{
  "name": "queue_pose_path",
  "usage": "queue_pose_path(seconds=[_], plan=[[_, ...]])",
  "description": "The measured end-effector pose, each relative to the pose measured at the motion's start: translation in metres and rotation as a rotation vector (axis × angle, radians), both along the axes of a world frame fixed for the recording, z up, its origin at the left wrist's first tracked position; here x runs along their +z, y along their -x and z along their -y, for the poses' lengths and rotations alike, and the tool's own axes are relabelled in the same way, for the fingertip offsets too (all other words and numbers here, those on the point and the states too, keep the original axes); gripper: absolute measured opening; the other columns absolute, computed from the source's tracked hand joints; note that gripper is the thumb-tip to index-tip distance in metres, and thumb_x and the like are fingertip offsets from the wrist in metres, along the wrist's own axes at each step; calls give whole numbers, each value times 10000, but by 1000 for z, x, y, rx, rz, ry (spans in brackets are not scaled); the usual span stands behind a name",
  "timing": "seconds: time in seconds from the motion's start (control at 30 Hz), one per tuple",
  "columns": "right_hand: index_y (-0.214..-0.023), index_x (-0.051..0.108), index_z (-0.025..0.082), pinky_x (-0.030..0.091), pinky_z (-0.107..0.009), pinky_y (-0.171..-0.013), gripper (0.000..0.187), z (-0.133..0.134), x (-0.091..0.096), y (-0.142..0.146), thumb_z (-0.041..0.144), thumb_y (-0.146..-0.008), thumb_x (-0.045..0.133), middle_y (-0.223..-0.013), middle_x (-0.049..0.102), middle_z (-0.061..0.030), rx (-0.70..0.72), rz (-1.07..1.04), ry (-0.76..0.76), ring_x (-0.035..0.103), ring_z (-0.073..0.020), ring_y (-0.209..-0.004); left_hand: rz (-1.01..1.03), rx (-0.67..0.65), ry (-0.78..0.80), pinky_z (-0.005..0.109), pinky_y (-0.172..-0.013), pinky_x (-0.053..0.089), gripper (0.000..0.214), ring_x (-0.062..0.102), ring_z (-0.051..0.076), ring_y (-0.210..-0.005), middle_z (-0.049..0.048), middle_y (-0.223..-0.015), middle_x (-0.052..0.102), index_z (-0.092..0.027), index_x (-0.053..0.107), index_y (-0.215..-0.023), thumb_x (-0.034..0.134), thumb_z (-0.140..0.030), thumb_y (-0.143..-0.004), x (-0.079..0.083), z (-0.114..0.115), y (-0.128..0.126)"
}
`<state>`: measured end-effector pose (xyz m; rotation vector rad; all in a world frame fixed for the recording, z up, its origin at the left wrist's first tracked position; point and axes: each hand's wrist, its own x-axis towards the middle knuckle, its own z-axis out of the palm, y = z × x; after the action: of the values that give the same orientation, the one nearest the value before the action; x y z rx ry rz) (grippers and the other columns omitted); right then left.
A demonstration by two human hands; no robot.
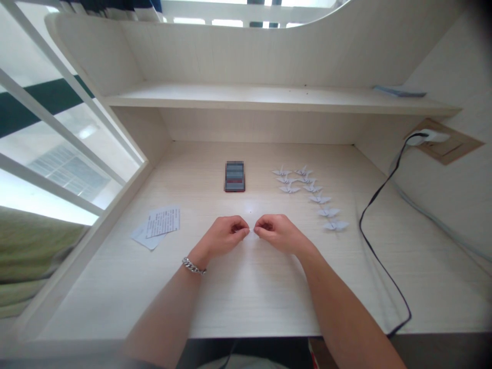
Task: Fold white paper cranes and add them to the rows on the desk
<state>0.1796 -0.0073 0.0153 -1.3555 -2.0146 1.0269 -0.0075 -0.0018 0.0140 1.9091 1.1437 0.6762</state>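
My left hand and my right hand meet over the middle of the desk, each closed in a pinch. Between the fingertips shows a sliver of small white paper; the fingers hide most of it, so its folded shape cannot be made out. To the right of my hands stand several white paper cranes, set out in two uneven rows. On the left lie a printed paper sheet and a blank paper sheet, overlapping.
A dark phone-like device with a blurred screen lies beyond my hands. A black cable runs from a wall socket down over the desk's right side. Above the back spans a shelf; window bars border the left.
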Motion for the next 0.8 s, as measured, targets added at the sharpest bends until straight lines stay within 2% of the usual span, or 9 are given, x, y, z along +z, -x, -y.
queue_pose_path(seconds=[0.13,0.27,0.37,0.47,0.57,0.67,0.8], plan=[[-722,643,153,347,-208,-501,173,0,-3,-1,229,-765,494,-623,602,-3,33,-8,17,499,-107,-560,15,-15,31,208,-499,397,153,533,121,-545,12,-613,629,-168,659,-718,525,-238,-741,-2,-1,2],[-760,649,158,374,-211,-507,183,-2,-9,-4,231,-773,482,-641,605,-2,35,-72,82,523,-114,-578,127,-1,178,231,-556,466,201,607,142,-610,31,-692,656,-161,676,-795,489,-175,-721,-6,-5,5],[-775,646,157,427,-228,-561,176,-6,-13,-3,253,-773,499,-674,618,-12,-42,-197,116,559,-127,-613,332,143,273,263,-614,506,224,634,145,-642,50,-782,666,-149,666,-851,487,-161,-718,-9,-9,5],[-774,627,146,464,-247,-595,185,-9,-16,2,299,-770,524,-691,620,-21,-161,-398,148,584,-133,-621,531,281,323,289,-667,515,254,644,153,-684,64,-790,665,-137,630,-961,551,-238,-743,-8,-10,2],[-784,613,137,477,-255,-597,209,-11,-17,8,336,-754,555,-703,625,-29,-237,-538,165,606,-140,-624,559,248,357,272,-650,505,228,630,145,-674,57,-747,661,-126,625,-855,646,-294,-702,-8,-8,-3],[-800,611,139,472,-255,-597,218,-10,-18,11,344,-748,561,-709,629,-30,-239,-547,180,612,-143,-634,553,227,353,250,-628,492,184,615,130,-646,43,-680,648,-119,602,-709,669,-289,-687,-10,-6,-10],[-764,619,146,458,-255,-625,181,-8,-17,12,314,-753,554,-690,629,-23,-156,-453,171,586,-132,-642,593,340,298,275,-647,505,207,615,126,-631,31,-720,654,-128,619,-804,674,-284,-680,-17,-8,-11]])
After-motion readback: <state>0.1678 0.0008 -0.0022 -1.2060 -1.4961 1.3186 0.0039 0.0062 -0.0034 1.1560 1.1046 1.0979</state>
